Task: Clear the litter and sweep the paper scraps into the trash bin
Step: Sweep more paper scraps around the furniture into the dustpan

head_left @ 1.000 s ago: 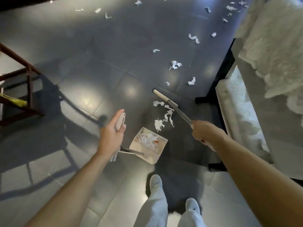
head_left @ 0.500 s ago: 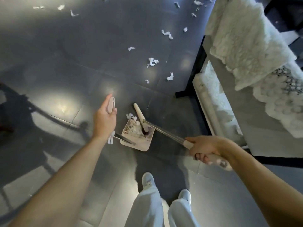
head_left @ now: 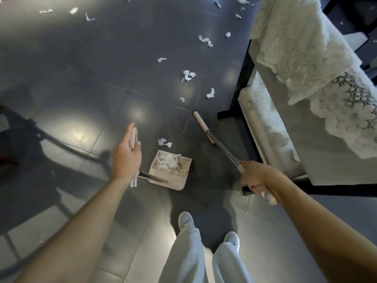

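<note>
While the left hand (head_left: 126, 158) curls round the pale upright handle (head_left: 134, 137) of the beige plastic dustpan (head_left: 173, 177) at centre and the right hand (head_left: 254, 177) grips the slim white-headed broom (head_left: 203, 127), the torn white paper scrap (head_left: 164, 142) just above the pan's mouth wants one short, low stroke inward.

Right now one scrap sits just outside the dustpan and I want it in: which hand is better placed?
Right. The right hand grips the broom, whose head lies beyond the scrap and could pull it in; the left hand only holds the dustpan.
</note>
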The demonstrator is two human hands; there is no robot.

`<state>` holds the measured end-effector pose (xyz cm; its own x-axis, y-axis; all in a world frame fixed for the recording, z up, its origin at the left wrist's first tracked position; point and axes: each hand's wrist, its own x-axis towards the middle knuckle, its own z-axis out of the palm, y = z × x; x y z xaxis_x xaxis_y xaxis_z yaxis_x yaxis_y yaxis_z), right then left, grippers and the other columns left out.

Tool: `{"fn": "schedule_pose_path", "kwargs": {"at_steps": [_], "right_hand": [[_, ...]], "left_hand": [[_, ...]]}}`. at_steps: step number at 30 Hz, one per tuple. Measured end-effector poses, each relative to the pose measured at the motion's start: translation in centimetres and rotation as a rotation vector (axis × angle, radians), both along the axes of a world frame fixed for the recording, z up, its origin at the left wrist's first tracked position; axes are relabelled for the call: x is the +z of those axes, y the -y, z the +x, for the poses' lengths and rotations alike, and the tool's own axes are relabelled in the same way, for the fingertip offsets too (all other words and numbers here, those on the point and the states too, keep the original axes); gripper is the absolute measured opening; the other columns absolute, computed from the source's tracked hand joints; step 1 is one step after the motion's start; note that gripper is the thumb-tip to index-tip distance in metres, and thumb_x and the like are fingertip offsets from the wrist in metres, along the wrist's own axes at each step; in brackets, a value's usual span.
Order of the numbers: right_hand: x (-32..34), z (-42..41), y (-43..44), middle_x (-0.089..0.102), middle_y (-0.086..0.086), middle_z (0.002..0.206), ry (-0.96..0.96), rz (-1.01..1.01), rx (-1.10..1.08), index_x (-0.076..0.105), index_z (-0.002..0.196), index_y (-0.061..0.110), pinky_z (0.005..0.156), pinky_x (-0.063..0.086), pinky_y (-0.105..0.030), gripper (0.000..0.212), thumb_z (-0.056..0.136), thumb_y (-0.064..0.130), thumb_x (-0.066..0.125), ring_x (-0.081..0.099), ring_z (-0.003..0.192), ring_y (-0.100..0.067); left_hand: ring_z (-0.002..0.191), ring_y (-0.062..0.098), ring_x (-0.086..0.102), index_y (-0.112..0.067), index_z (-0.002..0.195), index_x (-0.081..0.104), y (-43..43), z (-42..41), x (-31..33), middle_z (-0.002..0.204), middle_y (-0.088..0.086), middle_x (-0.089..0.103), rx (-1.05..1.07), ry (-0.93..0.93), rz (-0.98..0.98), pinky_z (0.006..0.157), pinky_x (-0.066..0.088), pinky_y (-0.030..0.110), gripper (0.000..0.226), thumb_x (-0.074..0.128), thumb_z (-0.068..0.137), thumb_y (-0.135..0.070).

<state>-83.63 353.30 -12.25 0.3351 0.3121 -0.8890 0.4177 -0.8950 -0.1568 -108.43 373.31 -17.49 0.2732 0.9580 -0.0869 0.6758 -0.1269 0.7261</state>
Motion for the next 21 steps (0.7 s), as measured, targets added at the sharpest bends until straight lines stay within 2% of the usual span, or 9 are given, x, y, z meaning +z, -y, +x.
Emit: {"fn": "schedule_pose_path", "kwargs": {"at_steps": [4, 6, 9, 11, 12, 14, 15, 19, 21], "right_hand": [[-1.3, -1.8, -2.9, 0.063, -0.012, 0.088, -0.032, -0.001, 0.006, 0.049, 0.132, 0.003, 0.071, 0.048, -0.034, 0.041, 0.091, 0.008, 0.054, 0.058, 0.072, -0.023], [-2.0, -3.1, -4.7, 0.064, -0.014, 0.089, -0.076, 0.018, -0.004, 0.054, 0.127, 0.001, 0.075, 0.049, -0.036, 0.037, 0.091, 0.009, 0.054, 0.058, 0.076, -0.025], [-3.5, -5.1, -7.7, 0.06, -0.015, 0.083, -0.144, 0.04, -0.037, 0.054, 0.123, 0.001, 0.07, 0.047, -0.034, 0.034, 0.09, 0.005, 0.054, 0.055, 0.073, -0.026], [-4.3, -5.9, -9.4, 0.057, -0.013, 0.077, -0.169, 0.051, -0.07, 0.054, 0.122, 0.003, 0.059, 0.044, -0.03, 0.034, 0.088, 0.001, 0.054, 0.051, 0.063, -0.021], [-4.5, -6.4, -10.1, 0.054, -0.012, 0.072, -0.181, 0.054, -0.067, 0.055, 0.12, 0.003, 0.055, 0.041, -0.03, 0.033, 0.087, -0.001, 0.052, 0.048, 0.058, -0.019], [-4.7, -7.3, -10.9, 0.05, -0.01, 0.066, -0.215, 0.042, -0.05, 0.056, 0.118, 0.006, 0.051, 0.036, -0.028, 0.034, 0.086, -0.004, 0.049, 0.045, 0.053, -0.017], [-4.5, -7.7, -11.0, 0.05, -0.01, 0.067, -0.225, 0.031, -0.018, 0.055, 0.12, 0.008, 0.051, 0.036, -0.028, 0.037, 0.085, -0.004, 0.049, 0.045, 0.055, -0.018], [-1.9, -6.6, -11.5, 0.056, -0.008, 0.072, -0.184, -0.019, 0.243, 0.049, 0.129, 0.017, 0.048, 0.042, -0.022, 0.043, 0.088, 0.007, 0.055, 0.048, 0.051, -0.016], [-0.1, -4.8, -11.8, 0.059, -0.005, 0.068, -0.167, -0.028, 0.303, 0.048, 0.132, 0.02, 0.052, 0.044, -0.026, 0.046, 0.088, 0.013, 0.058, 0.049, 0.05, -0.015]], "left_hand": [[0.111, 0.036, 0.058, -0.028, 0.144, 0.043, 0.2, -1.6, 0.1, 0.129, 0.011, 0.062, 0.045, -0.007, 0.02, 0.09, 0.045, 0.037, 0.054, 0.052, 0.095, -0.007], [0.117, 0.033, 0.055, -0.03, 0.146, 0.041, -0.1, -2.6, -0.2, 0.135, 0.006, 0.059, 0.085, 0.005, 0.01, 0.093, 0.043, 0.032, 0.056, 0.052, 0.095, -0.008], [0.119, 0.03, 0.054, -0.03, 0.146, 0.041, -1.4, -3.2, -0.5, 0.138, 0.002, 0.057, 0.139, 0.027, 0.019, 0.094, 0.04, 0.027, 0.057, 0.052, 0.094, -0.008], [0.118, 0.03, 0.055, -0.028, 0.145, 0.042, -2.6, -3.0, -0.7, 0.138, 0.002, 0.057, 0.15, 0.046, 0.03, 0.093, 0.039, 0.023, 0.057, 0.053, 0.093, -0.007], [0.115, 0.032, 0.057, -0.029, 0.145, 0.043, -3.3, -2.9, -0.7, 0.137, 0.003, 0.058, 0.144, 0.056, 0.022, 0.094, 0.041, 0.025, 0.057, 0.054, 0.093, -0.007], [0.103, 0.04, 0.061, -0.031, 0.144, 0.043, -4.7, -2.6, -0.6, 0.129, 0.009, 0.062, 0.117, 0.065, -0.005, 0.091, 0.051, 0.037, 0.057, 0.054, 0.093, -0.008], [0.099, 0.042, 0.062, -0.031, 0.144, 0.044, -5.4, -2.6, -0.6, 0.125, 0.011, 0.064, 0.103, 0.059, -0.004, 0.089, 0.052, 0.041, 0.056, 0.055, 0.093, -0.009], [0.105, 0.037, 0.059, -0.026, 0.143, 0.047, -7.8, -2.2, -0.3, 0.128, 0.009, 0.064, 0.079, 0.063, 0.022, 0.091, 0.047, 0.035, 0.054, 0.056, 0.093, -0.008], [0.104, 0.04, 0.06, -0.027, 0.142, 0.048, -8.5, -1.9, -0.1, 0.129, 0.008, 0.062, 0.061, 0.075, -0.016, 0.091, 0.051, 0.04, 0.054, 0.057, 0.093, -0.007]]}}
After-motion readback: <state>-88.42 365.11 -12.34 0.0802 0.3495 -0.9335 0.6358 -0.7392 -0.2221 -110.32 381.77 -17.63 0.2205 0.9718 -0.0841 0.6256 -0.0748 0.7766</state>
